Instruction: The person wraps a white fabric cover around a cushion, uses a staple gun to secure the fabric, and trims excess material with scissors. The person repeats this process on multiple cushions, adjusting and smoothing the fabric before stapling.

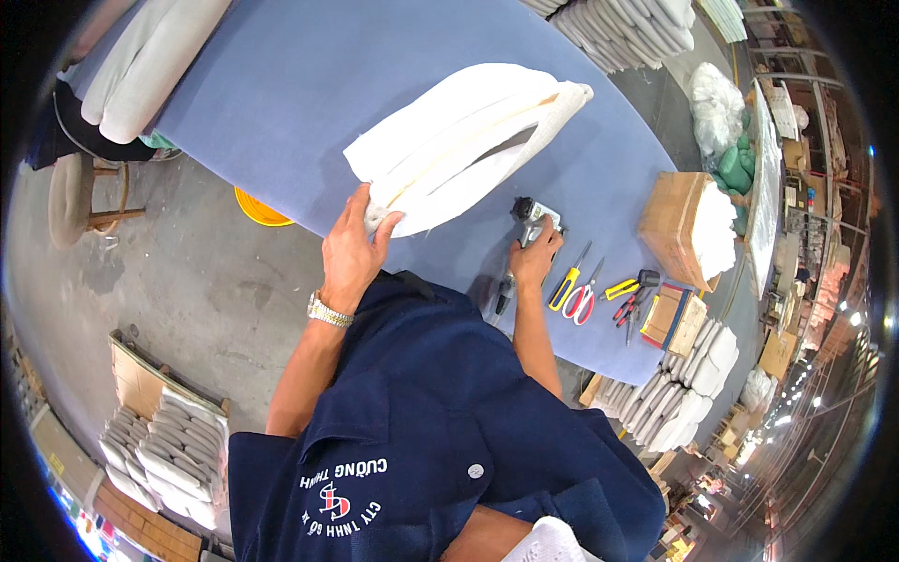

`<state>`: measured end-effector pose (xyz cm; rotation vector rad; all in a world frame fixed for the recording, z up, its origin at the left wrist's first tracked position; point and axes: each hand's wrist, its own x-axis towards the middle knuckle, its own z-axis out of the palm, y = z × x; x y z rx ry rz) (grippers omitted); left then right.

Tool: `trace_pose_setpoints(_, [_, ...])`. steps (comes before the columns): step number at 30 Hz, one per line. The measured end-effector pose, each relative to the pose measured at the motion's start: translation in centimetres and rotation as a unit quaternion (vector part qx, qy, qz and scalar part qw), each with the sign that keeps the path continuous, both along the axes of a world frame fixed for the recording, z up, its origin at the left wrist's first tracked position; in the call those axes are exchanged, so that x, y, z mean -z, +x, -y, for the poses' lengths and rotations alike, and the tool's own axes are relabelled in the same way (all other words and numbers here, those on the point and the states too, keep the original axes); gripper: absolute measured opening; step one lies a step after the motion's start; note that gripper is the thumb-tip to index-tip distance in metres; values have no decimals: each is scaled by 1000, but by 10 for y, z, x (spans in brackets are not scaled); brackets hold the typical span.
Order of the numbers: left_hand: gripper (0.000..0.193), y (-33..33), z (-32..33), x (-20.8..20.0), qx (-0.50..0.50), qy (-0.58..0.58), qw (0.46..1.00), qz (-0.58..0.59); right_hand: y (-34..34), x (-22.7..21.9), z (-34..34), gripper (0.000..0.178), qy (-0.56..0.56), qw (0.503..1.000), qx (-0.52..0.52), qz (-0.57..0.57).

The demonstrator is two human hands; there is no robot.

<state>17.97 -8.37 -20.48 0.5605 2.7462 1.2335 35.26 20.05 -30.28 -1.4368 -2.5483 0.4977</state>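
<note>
A white fabric-covered cushion, long and curved, lies on the blue-grey covered table. Its near side shows an open gap with a yellowish strip inside. My left hand grips the cushion's near left corner, thumb on the side toward me and the other fingers partly hidden. To the right, near the table's front edge, my right hand is wrapped round a black and silver staple gun. The tool rests at the tabletop with its black end pointing away from me, apart from the cushion.
Right of my right hand lie a yellow-handled screwdriver, red-handled scissors and yellow-handled pliers. Beyond stands a cardboard box with white material. A small box sits by the table's right edge. More pale cushions lie far left.
</note>
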Motion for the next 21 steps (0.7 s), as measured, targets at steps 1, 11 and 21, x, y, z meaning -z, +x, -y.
trace_pose_setpoints(1, [63, 3, 2, -1, -2, -5, 1000, -3, 5, 2, -6, 84, -5, 1000, -14, -7])
trace_pose_setpoints(11, [62, 10, 3, 12, 3, -9, 994, -106, 9, -144, 52, 44, -367, 903, -61, -214])
trace_pose_setpoints(21, [58, 8, 5, 10, 35, -13, 997, -72, -42, -167, 120, 43, -369, 865, -294, -171])
